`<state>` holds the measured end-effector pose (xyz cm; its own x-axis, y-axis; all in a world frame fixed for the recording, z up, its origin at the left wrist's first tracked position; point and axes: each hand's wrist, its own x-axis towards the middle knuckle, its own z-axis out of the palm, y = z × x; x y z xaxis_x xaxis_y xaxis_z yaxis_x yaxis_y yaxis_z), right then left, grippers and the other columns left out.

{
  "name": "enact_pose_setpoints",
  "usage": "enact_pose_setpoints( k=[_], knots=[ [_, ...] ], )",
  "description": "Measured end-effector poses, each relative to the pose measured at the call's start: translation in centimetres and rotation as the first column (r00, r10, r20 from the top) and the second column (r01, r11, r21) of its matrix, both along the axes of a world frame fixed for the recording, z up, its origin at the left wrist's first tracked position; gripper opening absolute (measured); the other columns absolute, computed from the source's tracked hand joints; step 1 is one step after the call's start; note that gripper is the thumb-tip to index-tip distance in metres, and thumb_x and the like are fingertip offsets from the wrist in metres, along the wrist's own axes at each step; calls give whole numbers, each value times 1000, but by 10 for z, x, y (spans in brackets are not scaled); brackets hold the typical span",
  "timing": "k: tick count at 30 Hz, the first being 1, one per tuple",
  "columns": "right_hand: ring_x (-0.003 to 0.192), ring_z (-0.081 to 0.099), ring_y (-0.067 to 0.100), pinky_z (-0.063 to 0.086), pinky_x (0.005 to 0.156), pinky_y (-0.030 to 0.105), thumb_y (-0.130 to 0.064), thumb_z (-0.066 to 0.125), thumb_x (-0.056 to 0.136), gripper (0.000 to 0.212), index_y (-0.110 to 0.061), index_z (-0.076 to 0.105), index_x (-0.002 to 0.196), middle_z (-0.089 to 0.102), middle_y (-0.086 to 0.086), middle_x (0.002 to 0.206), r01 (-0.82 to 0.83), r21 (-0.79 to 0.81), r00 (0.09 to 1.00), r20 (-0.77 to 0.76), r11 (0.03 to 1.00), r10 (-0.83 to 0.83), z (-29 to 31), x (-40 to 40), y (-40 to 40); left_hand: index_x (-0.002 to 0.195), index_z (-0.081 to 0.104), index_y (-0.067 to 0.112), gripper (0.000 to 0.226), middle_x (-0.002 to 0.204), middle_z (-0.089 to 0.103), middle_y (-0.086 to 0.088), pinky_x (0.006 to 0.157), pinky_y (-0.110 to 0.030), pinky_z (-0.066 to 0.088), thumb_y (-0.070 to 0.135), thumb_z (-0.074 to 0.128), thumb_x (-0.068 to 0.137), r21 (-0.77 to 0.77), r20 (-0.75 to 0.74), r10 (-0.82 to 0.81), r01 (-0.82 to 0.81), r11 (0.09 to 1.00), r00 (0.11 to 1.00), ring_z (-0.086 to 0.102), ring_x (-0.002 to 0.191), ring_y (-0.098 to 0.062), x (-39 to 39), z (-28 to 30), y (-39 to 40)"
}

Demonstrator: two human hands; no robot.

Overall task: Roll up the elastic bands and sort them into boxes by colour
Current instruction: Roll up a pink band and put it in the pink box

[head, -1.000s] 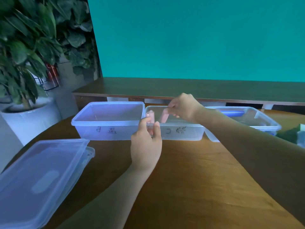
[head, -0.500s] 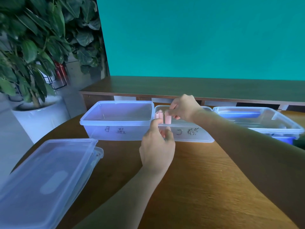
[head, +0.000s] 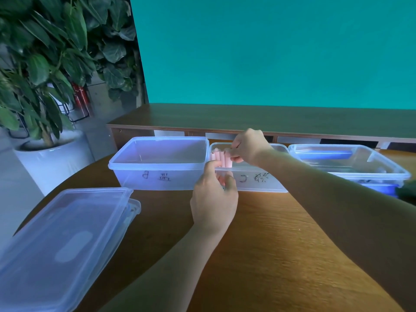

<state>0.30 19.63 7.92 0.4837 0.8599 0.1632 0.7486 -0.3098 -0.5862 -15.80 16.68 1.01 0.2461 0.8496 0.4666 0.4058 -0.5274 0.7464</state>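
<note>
A pink elastic band point(head: 221, 158) stands bunched in upright folds over the left end of the middle clear box point(head: 258, 180), which bears a handwritten label. My left hand point(head: 213, 194) pinches its lower part from in front of the box. My right hand point(head: 248, 146) reaches over the box's rim and pinches the band's upper right edge. To the left stands another labelled clear box point(head: 157, 174), with nothing visible inside. At the right, a third clear box point(head: 351, 164) holds something blue.
Clear lids point(head: 60, 242) lie stacked at the front left of the round wooden table point(head: 270, 244). A potted plant in a white pot point(head: 49, 158) stands on the floor at left. A low wooden shelf point(head: 247, 120) runs behind the boxes under a teal wall.
The pink band went from two separate upright strands to a tight bunch of folds between my hands. The camera view shifted, so the boxes sit further right in the frame.
</note>
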Motion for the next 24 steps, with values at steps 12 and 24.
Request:
enact_pose_setpoints(
  k=[12, 24],
  knots=[
    [78, 76, 18, 60, 81, 30, -26, 75, 91, 25, -2, 77, 87, 76, 6, 73, 28, -74, 998, 59, 997, -24, 7, -3, -14, 136, 51, 30, 39, 110, 70, 7, 74, -29, 58, 40, 57, 98, -21, -18, -25, 25, 999, 1000, 68, 95, -15, -3, 2, 0],
    [47, 57, 1, 50, 57, 12, -28, 80, 86, 20, -11, 71, 91, 73, 5, 66, 58, 193, 996, -71, 979, -45, 20, 5, -92, 131, 58, 25, 36, 93, 72, 9, 69, -28, 60, 34, 62, 96, 164, 57, -71, 61, 985, 996, 70, 82, -10, -5, 5, -23]
  ],
)
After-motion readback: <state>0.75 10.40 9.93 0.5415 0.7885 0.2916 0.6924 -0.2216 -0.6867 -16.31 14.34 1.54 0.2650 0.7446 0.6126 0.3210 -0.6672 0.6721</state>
